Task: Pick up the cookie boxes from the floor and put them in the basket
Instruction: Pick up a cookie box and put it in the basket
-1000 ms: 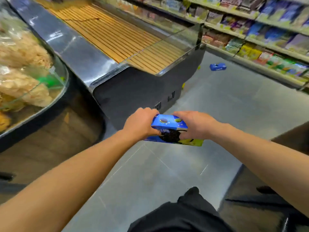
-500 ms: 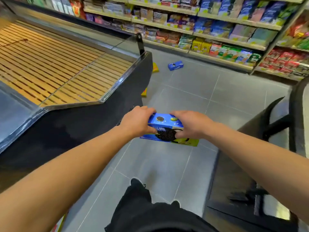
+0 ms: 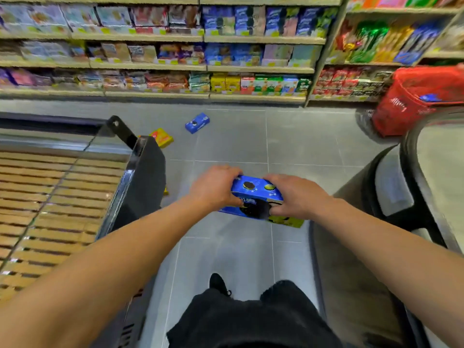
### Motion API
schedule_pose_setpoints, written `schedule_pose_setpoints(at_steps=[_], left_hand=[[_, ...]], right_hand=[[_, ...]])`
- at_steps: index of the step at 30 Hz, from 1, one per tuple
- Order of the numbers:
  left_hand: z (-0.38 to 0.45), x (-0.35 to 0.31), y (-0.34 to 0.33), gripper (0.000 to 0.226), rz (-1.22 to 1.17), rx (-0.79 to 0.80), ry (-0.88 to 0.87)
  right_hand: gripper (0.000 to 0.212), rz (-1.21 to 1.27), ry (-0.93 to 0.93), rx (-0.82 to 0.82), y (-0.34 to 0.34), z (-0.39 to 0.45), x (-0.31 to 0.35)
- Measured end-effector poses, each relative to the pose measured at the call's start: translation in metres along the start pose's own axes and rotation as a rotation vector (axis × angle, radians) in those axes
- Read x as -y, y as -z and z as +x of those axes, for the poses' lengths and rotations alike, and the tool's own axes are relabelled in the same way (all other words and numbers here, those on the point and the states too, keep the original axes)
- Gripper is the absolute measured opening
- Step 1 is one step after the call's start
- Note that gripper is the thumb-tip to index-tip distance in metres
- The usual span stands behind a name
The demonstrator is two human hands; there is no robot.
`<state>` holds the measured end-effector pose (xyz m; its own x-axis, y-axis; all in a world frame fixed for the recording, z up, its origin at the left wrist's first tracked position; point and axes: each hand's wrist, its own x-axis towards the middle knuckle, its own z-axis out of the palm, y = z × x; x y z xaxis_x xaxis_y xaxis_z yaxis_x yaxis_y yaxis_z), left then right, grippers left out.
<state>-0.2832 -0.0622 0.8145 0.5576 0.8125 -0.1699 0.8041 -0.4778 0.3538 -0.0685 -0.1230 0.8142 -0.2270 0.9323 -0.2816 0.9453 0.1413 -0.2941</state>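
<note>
A stack of blue cookie boxes [image 3: 256,194] is held in front of me above the grey floor. My left hand [image 3: 216,188] grips its left end and my right hand [image 3: 293,194] grips its right end. The lowest box shows a yellow-green corner. Another blue cookie box [image 3: 197,122] lies on the floor ahead. A yellow box [image 3: 162,137] lies left of it, beside the freezer corner. The red basket [image 3: 414,101] stands at the far right, raised above the floor, with something blue inside.
A black chest freezer [image 3: 148,177] with wooden slats under glass fills the left side. A second rounded cabinet [image 3: 411,197] stands on the right. Stocked shelves [image 3: 200,66] run along the back. A narrow floor aisle lies between the two cabinets.
The view has swung to the right, bringing the red basket into sight. Both hands keep the same hold on the boxes, carried along the aisle.
</note>
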Motion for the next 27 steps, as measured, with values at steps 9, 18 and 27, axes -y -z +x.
schedule_pose_setpoints(at_steps=[9, 18, 27], left_hand=[[0.182, -0.003, 0.022, 0.054, 0.013, 0.090, -0.218], [0.394, -0.048, 0.042, 0.061, 0.074, 0.146, -0.233], [0.587, -0.108, 0.062, 0.068, 0.104, 0.187, -0.358]], right_hand=[[0.065, 0.069, -0.199, -0.024, 0.054, 0.083, -0.093], [0.065, 0.092, -0.259, -0.031, 0.129, 0.189, -0.253], [0.072, 0.096, -0.363, -0.071, 0.205, 0.261, -0.399]])
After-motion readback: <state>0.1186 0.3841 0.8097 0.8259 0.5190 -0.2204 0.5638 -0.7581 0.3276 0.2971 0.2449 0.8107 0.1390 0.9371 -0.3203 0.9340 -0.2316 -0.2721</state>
